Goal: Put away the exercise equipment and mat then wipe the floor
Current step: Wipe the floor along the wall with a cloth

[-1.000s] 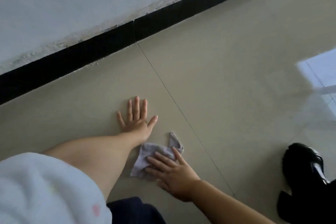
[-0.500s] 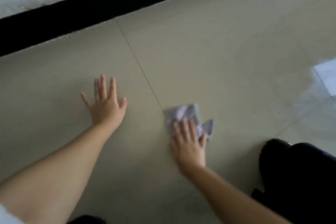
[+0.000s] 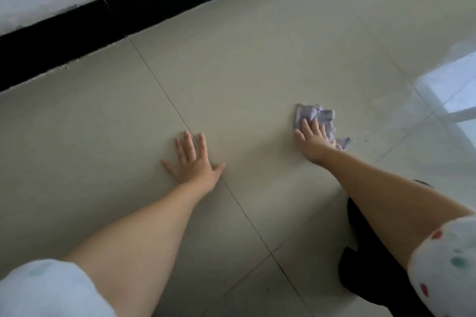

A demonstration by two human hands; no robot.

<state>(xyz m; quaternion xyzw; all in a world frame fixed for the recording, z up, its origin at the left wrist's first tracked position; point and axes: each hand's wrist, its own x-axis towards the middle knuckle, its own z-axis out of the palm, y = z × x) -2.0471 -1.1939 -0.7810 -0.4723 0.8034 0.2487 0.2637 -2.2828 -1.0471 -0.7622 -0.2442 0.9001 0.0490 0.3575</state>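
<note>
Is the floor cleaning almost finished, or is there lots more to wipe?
No mat or gear is in view, so that part looks done. Wiping is underway: the right hand presses a cloth on the floor, the left hand braces flat. Dark specks beside the cloth are left.

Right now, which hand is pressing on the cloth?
The right hand: its straight fingers press the purple cloth. The left hand lies flat on bare floor.
</note>
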